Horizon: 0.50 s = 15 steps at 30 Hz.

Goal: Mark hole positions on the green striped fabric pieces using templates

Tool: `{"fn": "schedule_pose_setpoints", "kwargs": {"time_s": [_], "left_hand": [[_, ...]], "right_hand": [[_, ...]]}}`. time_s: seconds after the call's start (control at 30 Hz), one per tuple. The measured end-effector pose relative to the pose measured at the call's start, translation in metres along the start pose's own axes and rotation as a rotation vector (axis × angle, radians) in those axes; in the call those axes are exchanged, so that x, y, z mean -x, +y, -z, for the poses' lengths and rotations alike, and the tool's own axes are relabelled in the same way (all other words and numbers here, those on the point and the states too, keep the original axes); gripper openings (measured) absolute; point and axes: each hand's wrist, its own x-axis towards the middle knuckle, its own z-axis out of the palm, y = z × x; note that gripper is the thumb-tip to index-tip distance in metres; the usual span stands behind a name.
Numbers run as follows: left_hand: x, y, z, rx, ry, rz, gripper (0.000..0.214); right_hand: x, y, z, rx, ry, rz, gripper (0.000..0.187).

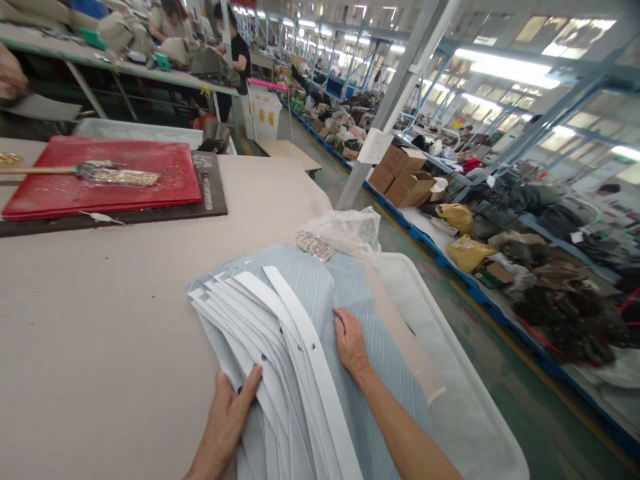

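A fanned stack of pale blue striped fabric panels with white strips point(280, 320) lies on the table. Small dark metal snaps or eyelets dot the strips. My left hand point(227, 413) is closed on the stack's left edge, thumb on top of the strips and the other fingers mostly hidden. On the right, my right hand point(351, 340) has its fingers curled at a fold of the blue striped fabric point(377, 333), pinching it. Beyond the fabric's far edge sits a pile of small metal pieces point(315, 245) beside a clear plastic bag point(355, 230).
A pale-covered table point(100, 320) spreads to the left. On it are a red board point(115, 157) and a brush-like tool point(105, 173). A white plastic bin point(480, 413) borders the right side. A metal post point(385, 107) rises past the far edge. People work at a farther table.
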Motion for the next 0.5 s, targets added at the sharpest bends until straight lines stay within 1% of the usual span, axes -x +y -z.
{"fn": "schedule_pose_setpoints", "kwargs": {"time_s": [0.2, 0.3, 0.4, 0.5], "left_hand": [[-0.020, -0.005, -0.030, 0.055, -0.049, -0.066, 0.067], [-0.026, -0.004, -0.039, 0.096, -0.062, -0.121, 0.067], [-0.027, -0.002, -0.040, 0.132, -0.057, -0.161, 0.067], [-0.027, -0.007, -0.033, 0.153, -0.020, -0.190, 0.072]], "right_hand": [[-0.024, 0.024, 0.011, -0.004, -0.007, -0.008, 0.049], [-0.034, 0.031, 0.014, -0.011, -0.019, -0.011, 0.052], [-0.038, 0.032, 0.017, -0.011, -0.038, -0.017, 0.057], [-0.039, 0.033, 0.022, 0.002, -0.049, -0.035, 0.061]]}}
